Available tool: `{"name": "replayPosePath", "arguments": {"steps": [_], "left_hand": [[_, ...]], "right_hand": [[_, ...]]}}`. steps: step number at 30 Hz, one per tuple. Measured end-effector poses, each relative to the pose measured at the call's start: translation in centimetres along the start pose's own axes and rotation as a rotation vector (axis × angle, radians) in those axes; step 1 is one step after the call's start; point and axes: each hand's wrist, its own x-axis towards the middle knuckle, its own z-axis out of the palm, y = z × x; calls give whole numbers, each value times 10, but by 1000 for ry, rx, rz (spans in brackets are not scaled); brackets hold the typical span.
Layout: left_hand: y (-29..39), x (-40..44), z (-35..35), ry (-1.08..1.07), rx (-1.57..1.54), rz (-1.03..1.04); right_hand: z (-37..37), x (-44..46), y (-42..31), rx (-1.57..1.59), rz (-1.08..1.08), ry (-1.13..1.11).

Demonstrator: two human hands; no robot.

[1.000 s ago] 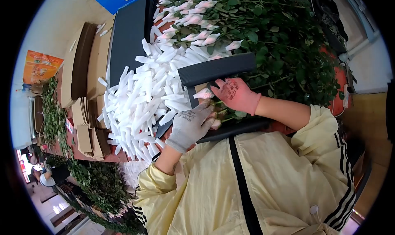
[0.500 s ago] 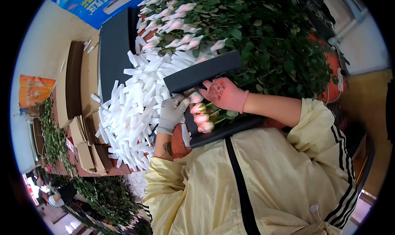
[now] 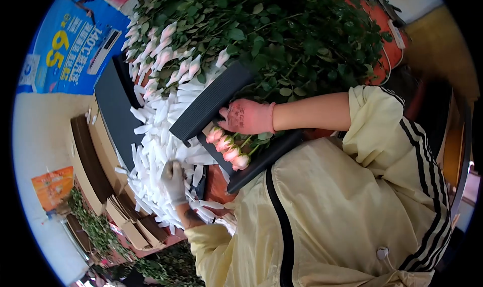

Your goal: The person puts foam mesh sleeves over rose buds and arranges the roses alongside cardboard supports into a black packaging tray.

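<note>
Four pink roses lie in a slanting row, stems to the right, on a dark corrugated sheet (image 3: 261, 167) whose two edges stand up. My right hand (image 3: 246, 117), in a pink glove, is closed at the top end of the roses (image 3: 231, 153); what its fingers hold, if anything, is hidden. Behind it rises the dark ribbed flap (image 3: 214, 102). My left hand (image 3: 173, 181), in a pale grey glove, is at the pile of white foam sleeves (image 3: 156, 151) with its fingers curled. Whether a sleeve is in them is not clear.
Many leafy stems (image 3: 302, 40) and sleeved roses (image 3: 163, 50) cover the back of the red table (image 3: 218, 184). To the left are a dark flat sheet (image 3: 116, 111), stacked cardboard (image 3: 93, 153) and more greenery (image 3: 95, 226). A blue poster (image 3: 70, 45) hangs at the upper left.
My left hand has left the roses and moved down-left onto the white sleeves. The bare pink roses now show fully. My right hand has stayed by them while the view has turned.
</note>
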Motion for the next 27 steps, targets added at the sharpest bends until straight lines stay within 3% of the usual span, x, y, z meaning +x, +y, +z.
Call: {"name": "replayPosePath", "arguments": {"steps": [2,4,5,10,12,14,15,18,21,24,26,27], "left_hand": [[-3,-8,-11,4,37,-1],[27,-32,-13,32,537,204],[41,-39,-9,40,496,172],[114,-67,60,-26,324,396],[127,-67,80,-203,380,500],[105,-57,97,-213,557,642],[108,-59,98,-203,555,627],[116,-62,99,-198,534,588],[113,-59,98,-221,559,571],[117,-49,101,-54,426,650],[116,-45,105,-178,636,414],[117,-46,105,-147,639,485]], "right_hand": [[4,0,-2,-37,-29,10],[4,3,-3,-76,-76,20],[0,3,-4,-41,-58,8],[12,2,-3,-43,-29,172],[6,0,-1,11,6,191],[15,-1,2,-39,-59,278],[21,-1,3,-60,-63,321],[0,1,2,79,30,25],[2,-2,2,44,-4,74],[-7,1,1,-7,-25,-89],[-14,-8,2,-174,-86,44],[-36,-8,2,-98,-65,65]]}}
